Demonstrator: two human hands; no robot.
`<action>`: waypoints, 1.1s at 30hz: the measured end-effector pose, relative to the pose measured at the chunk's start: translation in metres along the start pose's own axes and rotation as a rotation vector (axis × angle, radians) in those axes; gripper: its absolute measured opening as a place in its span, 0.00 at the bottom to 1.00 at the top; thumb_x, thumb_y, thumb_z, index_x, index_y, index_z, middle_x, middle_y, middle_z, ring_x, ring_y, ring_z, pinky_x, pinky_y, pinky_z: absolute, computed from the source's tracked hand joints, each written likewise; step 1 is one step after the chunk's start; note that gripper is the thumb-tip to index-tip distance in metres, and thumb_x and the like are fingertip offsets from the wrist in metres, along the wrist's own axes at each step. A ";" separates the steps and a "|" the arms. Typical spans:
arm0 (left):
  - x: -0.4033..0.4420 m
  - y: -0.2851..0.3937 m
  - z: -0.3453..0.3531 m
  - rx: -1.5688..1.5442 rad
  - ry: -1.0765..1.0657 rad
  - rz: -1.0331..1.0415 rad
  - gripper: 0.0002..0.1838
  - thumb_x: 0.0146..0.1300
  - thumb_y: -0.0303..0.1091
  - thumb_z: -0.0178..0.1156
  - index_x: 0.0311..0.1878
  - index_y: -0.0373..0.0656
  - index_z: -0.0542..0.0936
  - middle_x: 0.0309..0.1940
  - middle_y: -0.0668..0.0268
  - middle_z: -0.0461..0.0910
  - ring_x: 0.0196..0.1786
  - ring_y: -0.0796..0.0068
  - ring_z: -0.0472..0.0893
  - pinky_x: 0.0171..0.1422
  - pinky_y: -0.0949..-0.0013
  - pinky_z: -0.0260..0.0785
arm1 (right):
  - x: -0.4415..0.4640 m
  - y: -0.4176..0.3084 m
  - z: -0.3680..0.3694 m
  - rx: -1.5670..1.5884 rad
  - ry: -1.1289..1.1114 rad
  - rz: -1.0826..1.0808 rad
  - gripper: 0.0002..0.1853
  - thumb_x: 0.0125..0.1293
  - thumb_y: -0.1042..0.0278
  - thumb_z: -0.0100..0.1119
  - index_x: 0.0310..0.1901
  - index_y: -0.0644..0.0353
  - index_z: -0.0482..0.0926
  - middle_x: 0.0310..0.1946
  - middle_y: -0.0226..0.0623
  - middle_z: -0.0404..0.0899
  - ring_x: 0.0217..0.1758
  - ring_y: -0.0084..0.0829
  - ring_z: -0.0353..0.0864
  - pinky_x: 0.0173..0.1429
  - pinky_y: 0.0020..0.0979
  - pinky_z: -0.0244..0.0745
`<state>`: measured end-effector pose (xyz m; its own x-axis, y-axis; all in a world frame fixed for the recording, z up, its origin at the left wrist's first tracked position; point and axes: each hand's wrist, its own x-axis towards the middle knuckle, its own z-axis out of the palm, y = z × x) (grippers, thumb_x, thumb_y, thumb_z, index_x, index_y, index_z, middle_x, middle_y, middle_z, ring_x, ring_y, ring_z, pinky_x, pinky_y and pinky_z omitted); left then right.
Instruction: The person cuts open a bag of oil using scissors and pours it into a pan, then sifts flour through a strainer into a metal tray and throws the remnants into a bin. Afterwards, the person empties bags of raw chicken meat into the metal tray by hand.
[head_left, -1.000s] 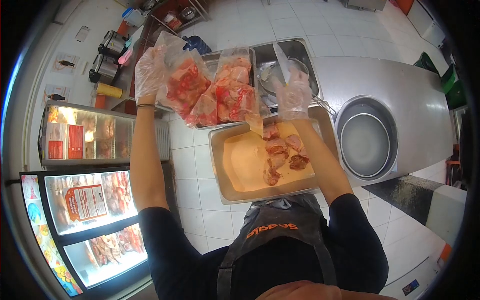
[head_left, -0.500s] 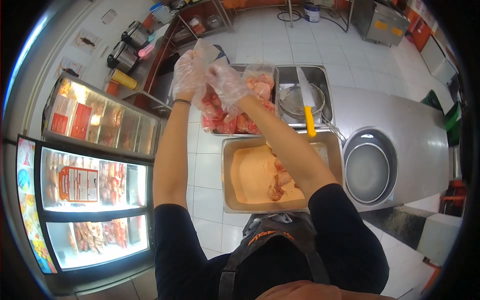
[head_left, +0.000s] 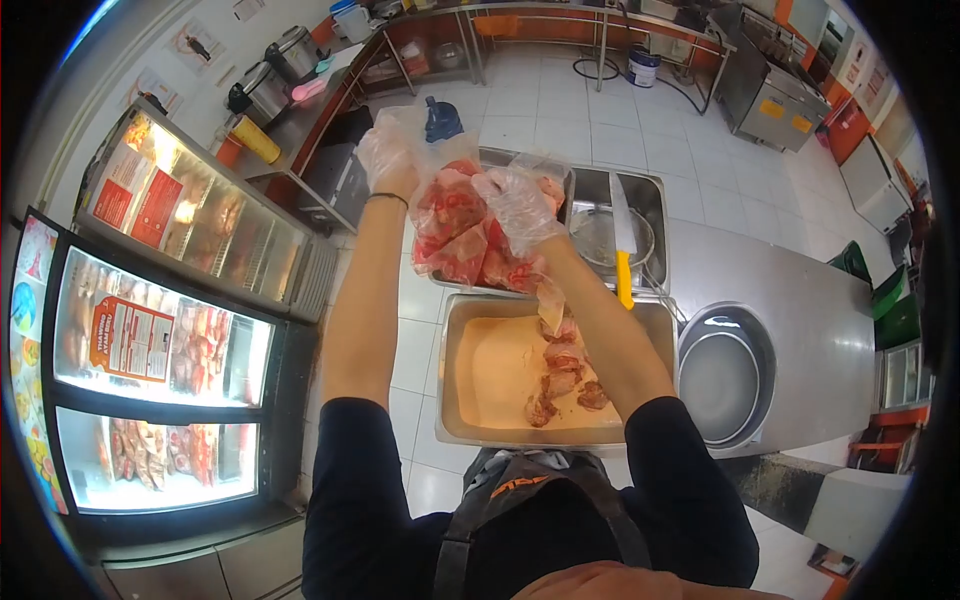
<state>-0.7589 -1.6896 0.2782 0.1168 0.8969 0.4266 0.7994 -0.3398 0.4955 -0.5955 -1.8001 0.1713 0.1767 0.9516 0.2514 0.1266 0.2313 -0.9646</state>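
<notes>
Thin clear plastic gloves cover both hands. My left hand is closed on the upper edge of a clear plastic bag of raw red meat pieces. On the bag's other side, my right hand has its fingers bent at the bag's mouth, against the plastic and meat; their tips are partly blurred. The bag is over a metal tray with more bagged meat. Nearer my body, a large metal pan holds pale orange powder and several coated meat pieces.
A yellow-handled knife lies across a metal tray holding a round strainer. Right of the pan, a round metal pot of cloudy liquid sits in the steel counter. A lit display fridge stands at left.
My hands have moved apart, the right one shifting right and down. The bag has spread between them, showing more meat. The camera view has tilted up slightly.
</notes>
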 end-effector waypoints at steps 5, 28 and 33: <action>-0.023 0.044 -0.021 0.205 0.005 0.049 0.24 0.69 0.45 0.61 0.60 0.37 0.85 0.57 0.45 0.87 0.62 0.44 0.86 0.67 0.53 0.79 | 0.003 -0.020 0.001 -0.127 0.053 -0.122 0.09 0.75 0.65 0.65 0.44 0.63 0.83 0.34 0.33 0.78 0.38 0.29 0.74 0.45 0.35 0.73; -0.059 -0.098 0.033 -1.136 -0.239 0.016 0.27 0.80 0.50 0.61 0.70 0.40 0.75 0.66 0.60 0.77 0.64 0.69 0.81 0.71 0.62 0.74 | 0.081 -0.089 -0.040 0.012 0.037 -0.007 0.15 0.79 0.57 0.66 0.55 0.61 0.86 0.42 0.25 0.84 0.43 0.16 0.77 0.45 0.26 0.74; -0.059 -0.051 0.030 -1.591 -0.713 -0.150 0.27 0.80 0.41 0.62 0.76 0.44 0.71 0.68 0.65 0.78 0.68 0.69 0.79 0.76 0.63 0.72 | 0.074 -0.149 -0.030 0.085 -0.001 0.098 0.14 0.79 0.53 0.67 0.44 0.55 0.82 0.37 0.20 0.77 0.40 0.18 0.73 0.49 0.24 0.72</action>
<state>-0.7887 -1.7165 0.2053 0.6650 0.7334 0.1409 -0.4278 0.2195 0.8768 -0.5720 -1.7698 0.3364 0.1835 0.9707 0.1551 0.0259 0.1530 -0.9879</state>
